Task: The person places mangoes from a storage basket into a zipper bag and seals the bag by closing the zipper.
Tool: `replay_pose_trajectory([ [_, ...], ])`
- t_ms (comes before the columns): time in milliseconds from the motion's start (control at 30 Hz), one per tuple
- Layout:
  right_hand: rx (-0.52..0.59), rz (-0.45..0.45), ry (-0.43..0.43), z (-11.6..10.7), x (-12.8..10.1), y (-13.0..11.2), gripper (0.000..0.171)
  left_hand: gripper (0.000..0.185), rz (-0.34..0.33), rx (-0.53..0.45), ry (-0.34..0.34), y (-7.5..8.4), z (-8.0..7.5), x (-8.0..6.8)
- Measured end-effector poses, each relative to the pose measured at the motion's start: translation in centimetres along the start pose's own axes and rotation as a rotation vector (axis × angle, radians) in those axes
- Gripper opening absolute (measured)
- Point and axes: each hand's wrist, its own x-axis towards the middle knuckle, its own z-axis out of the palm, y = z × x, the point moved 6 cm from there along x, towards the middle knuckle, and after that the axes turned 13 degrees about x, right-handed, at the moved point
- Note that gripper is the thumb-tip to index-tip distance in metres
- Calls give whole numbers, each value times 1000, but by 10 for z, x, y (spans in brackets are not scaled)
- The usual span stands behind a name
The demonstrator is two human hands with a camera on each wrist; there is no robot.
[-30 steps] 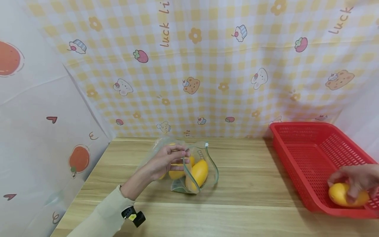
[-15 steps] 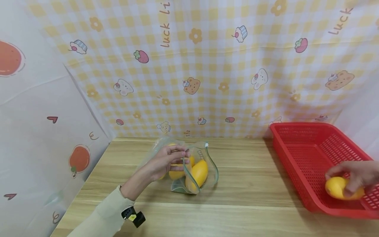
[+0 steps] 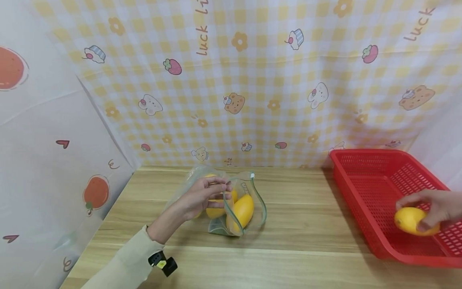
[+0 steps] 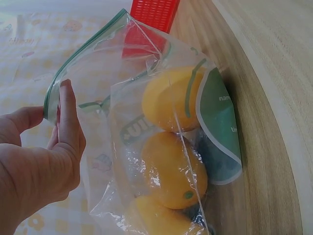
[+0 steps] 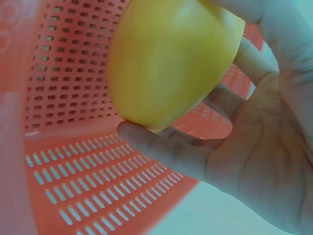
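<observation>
My left hand [image 3: 202, 194] pinches the green-edged rim of a clear zip bag [image 4: 221, 117] between thumb and fingers, and the bag's mouth gapes to the right. Several yellow mangoes [image 3: 243, 212] lie inside the bag, partly covered by the hand in the head view. At the far right, my right hand [image 3: 438, 205] grips another mango [image 3: 409, 220], thumb on the near side and fingers on the far side. That mango, filling the upper middle of the right wrist view, is raised above the floor of a red plastic basket [image 3: 355, 208].
The perforated basket stands at the right end of the wooden table [image 3: 296, 237]. Behind the table hangs a yellow checked cloth [image 3: 252, 80], and a white printed cloth [image 3: 43, 168] covers the left side. A small black device [image 3: 163, 263] sits on the left wrist.
My right hand has lifted the mango off the basket's floor, moving up and slightly left. The left hand and the bag have stayed in place.
</observation>
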Motion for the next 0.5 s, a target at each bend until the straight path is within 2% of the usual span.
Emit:
replay_pose_trajectory([
  [267, 103, 1, -32, 1, 1, -9, 61, 31, 4, -5, -4, 1, 0, -1],
  [500, 12, -64, 14, -2, 1, -13, 66, 29, 13, 4, -8, 1, 0, 0],
])
